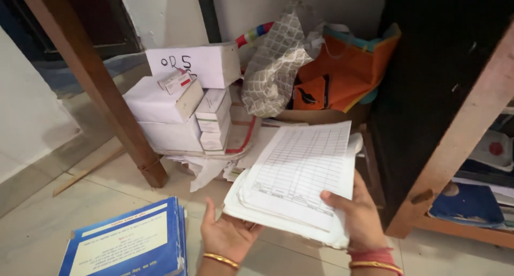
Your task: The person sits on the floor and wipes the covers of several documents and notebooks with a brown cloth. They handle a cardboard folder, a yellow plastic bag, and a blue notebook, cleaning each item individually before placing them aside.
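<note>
A thick stack of white paper sheets [297, 174], its top sheet a ruled form with a printed grid, is held tilted over the floor. My left hand [227, 234] supports the stack from beneath at its lower left corner, palm up. My right hand [360, 214] grips the stack's lower right edge, thumb on top of the form. Both wrists wear gold bangles, the right with red thread as well.
Blue booklets [131, 243] lie on the tiled floor at lower left. White boxes [179, 102] are piled behind a wooden table leg [96, 83]. A patterned bag [276, 67] and an orange bag [348, 72] lean on the wall. A dark wooden shelf [444, 131] stands right.
</note>
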